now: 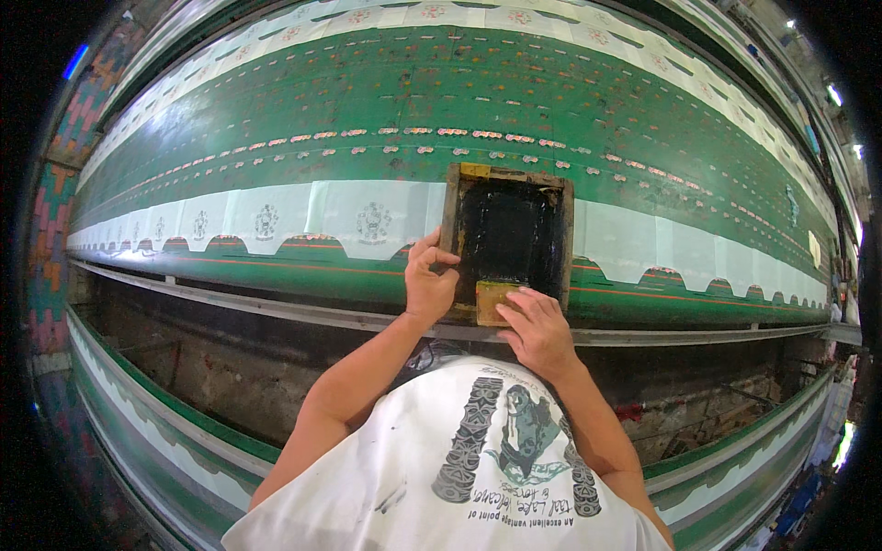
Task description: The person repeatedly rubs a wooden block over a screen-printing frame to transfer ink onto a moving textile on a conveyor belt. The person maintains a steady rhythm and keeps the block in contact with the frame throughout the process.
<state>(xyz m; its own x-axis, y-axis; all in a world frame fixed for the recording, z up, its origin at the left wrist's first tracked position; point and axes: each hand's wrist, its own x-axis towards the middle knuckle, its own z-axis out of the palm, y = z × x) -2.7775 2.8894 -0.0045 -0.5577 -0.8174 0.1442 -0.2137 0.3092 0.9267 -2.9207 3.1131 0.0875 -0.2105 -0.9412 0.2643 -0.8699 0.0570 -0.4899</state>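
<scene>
The wooden frame (566, 239) lies on the near part of the tabletop (413, 101), directly in front of you and across the white cloth strip (276, 204). It is rectangular, with its long sides running away from you; its recessed inner face (514, 230) is black and glossy. A yellow patch (475, 170) marks the far left corner.

The yellow block (491, 303) sits at the near end of the frame, left of its middle. Your right grip (540, 332) is closed on the block's right side, fingers over the top and thumb toward you. Your left grip (432, 275) is narrow, closed on the frame's left wall, with thumb and index finger curled close together.

The cloth strip extends to both sides of the frame. Left of the frame it carries a row of grey emblems (374, 223); right of the frame it is plain white. Its near edge is scalloped, and green shows in the gaps.

The tabletop is green, with rows of small red and white marks (482, 135) beyond the frame. A second white strip (560, 28) with reddish emblems runs along the far side. A pale rail (276, 299) follows the near edge, between the tabletop and your printed white shirt (404, 450).
</scene>
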